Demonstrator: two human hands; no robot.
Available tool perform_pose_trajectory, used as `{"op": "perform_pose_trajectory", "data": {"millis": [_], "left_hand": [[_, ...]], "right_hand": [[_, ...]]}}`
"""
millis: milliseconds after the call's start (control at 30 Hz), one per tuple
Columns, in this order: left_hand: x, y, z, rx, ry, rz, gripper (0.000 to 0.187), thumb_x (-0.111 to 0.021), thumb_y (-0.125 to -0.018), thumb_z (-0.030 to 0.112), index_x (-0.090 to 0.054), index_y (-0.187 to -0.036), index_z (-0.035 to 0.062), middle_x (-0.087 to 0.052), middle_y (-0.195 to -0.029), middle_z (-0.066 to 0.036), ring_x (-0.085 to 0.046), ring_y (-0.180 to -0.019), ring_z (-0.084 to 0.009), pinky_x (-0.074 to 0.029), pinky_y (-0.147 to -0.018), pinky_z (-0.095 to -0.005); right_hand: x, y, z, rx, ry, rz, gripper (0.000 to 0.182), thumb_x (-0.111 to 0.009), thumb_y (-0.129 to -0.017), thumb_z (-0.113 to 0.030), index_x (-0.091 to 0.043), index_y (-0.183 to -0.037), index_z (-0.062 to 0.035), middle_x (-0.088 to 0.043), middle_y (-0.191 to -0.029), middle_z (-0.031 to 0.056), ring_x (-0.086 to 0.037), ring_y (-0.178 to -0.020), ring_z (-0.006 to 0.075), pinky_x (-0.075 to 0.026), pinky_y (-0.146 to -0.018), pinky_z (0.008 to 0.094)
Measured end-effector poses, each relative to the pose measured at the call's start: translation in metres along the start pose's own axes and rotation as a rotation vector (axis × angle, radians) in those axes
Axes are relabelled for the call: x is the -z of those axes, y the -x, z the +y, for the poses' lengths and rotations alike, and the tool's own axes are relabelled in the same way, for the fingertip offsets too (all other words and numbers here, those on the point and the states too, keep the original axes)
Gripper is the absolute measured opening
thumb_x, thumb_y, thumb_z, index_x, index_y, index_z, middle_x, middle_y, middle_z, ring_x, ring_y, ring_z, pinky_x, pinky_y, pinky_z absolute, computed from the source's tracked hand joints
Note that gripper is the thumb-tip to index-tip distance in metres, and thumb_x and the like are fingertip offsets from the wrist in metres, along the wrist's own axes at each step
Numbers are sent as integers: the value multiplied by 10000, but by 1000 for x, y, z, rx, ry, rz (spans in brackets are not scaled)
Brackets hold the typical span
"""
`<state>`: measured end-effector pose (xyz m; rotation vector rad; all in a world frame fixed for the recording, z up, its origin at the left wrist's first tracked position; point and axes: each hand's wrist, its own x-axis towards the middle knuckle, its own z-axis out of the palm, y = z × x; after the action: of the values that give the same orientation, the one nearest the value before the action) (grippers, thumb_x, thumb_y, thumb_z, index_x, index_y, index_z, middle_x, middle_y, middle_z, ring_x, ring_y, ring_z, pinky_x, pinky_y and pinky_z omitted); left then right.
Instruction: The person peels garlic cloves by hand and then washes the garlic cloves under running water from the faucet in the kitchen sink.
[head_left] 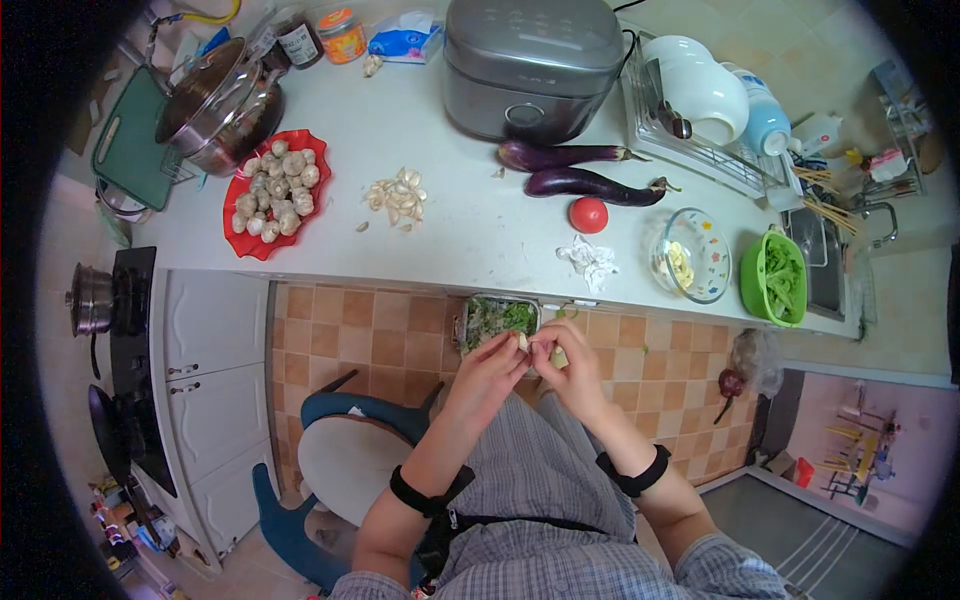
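Both my hands meet in front of my body, below the counter's front edge. My left hand (490,372) is closed, pinching a small pale garlic clove (523,342). The fingertips of my right hand (570,370) are pressed together against the same clove. On the counter lie a pile of loose cloves (399,198) and, to its left, a red plate (238,243) of whole garlic bulbs (275,190). White peels (588,262) sit near the edge, left of a glass bowl (713,258) with peeled cloves (680,265) inside.
Two eggplants (590,185), a tomato (588,215) and a rice cooker (530,70) stand along the counter (440,250). A green basket (760,290) of leaves is at the right. Below my hands is a bin (463,330) with greens; a chair (350,455) stands left of me.
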<state>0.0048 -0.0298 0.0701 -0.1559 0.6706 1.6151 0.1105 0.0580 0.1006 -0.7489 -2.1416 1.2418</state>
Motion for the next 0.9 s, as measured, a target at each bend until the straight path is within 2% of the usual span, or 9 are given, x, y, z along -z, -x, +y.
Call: {"op": "perform_pose_trajectory", "data": {"millis": [100,167,200,267,367,567,700,767,900], "left_hand": [[-6,-1,3,61,69,11,192,-501,-837,91,-501,-995,-18,-536,-946,-63,-512,-929,-143,-431,-836,-280],[-15,0,10,-95,-285,16,180,-484,-837,57,-500,-1005,-6,-537,-951,-59,-521,-905,-133,-434,-811,-265],[-16,-2,12,-95,-286,16,180,-484,-837,57,-500,-1005,-6,-537,-951,-59,-521,-905,-133,-434,-811,-265],[-16,-2,15,-187,-632,4,204,-479,-829,35,-494,-1029,-3,-539,-947,-56,-533,-874,-127,-432,-790,-248],[-6,-8,11,-289,-888,-71,253,-500,-812,38,-479,-1059,-13,-541,-982,-95,-529,-905,-152,-441,-793,-267],[-2,-8,16,-133,-756,16,249,-543,-801,77,-513,-1024,-32,-568,-951,-100,-551,-866,-150,-456,-762,-251],[13,-12,18,-187,-850,-40,228,-557,-799,99,-533,-986,-30,-579,-909,-97,-554,-855,-142,-459,-756,-244],[9,-10,23,-51,-648,-10,209,-558,-791,63,-542,-974,-37,-590,-877,-75,-555,-844,-123,-454,-734,-225],[22,-15,22,-65,-646,-9,208,-555,-794,68,-546,-978,-29,-582,-893,-68,-552,-861,-131,-459,-747,-232]], "right_hand": [[1,-2,-3,-64,-73,16,106,-568,-722,14,-502,-803,-5,-471,-728,87,-481,-661,186,-405,-599,267],[1,-2,3,-85,-46,31,103,-568,-723,12,-505,-802,-5,-473,-726,89,-483,-660,189,-407,-601,269],[1,-3,5,-106,-19,45,99,-568,-724,10,-508,-802,-5,-474,-723,90,-485,-659,191,-409,-603,271],[0,-3,6,-116,4,33,99,-569,-722,9,-511,-801,-5,-482,-725,93,-492,-664,197,-411,-602,277],[-3,-5,6,-114,61,1,105,-573,-711,8,-513,-796,-6,-495,-731,101,-507,-678,219,-416,-602,295],[-2,-4,10,-12,216,-43,134,-590,-678,-3,-503,-780,-13,-500,-756,113,-516,-704,265,-423,-605,326],[-5,-2,12,57,201,-62,141,-595,-675,-12,-501,-780,-21,-496,-774,107,-513,-705,261,-421,-605,326],[-5,-1,12,33,163,-61,142,-594,-675,-13,-501,-781,-22,-493,-772,105,-512,-705,255,-422,-604,323],[-4,2,15,-44,56,-85,143,-590,-683,-13,-497,-792,-18,-484,-763,95,-515,-694,227,-422,-603,299]]}}
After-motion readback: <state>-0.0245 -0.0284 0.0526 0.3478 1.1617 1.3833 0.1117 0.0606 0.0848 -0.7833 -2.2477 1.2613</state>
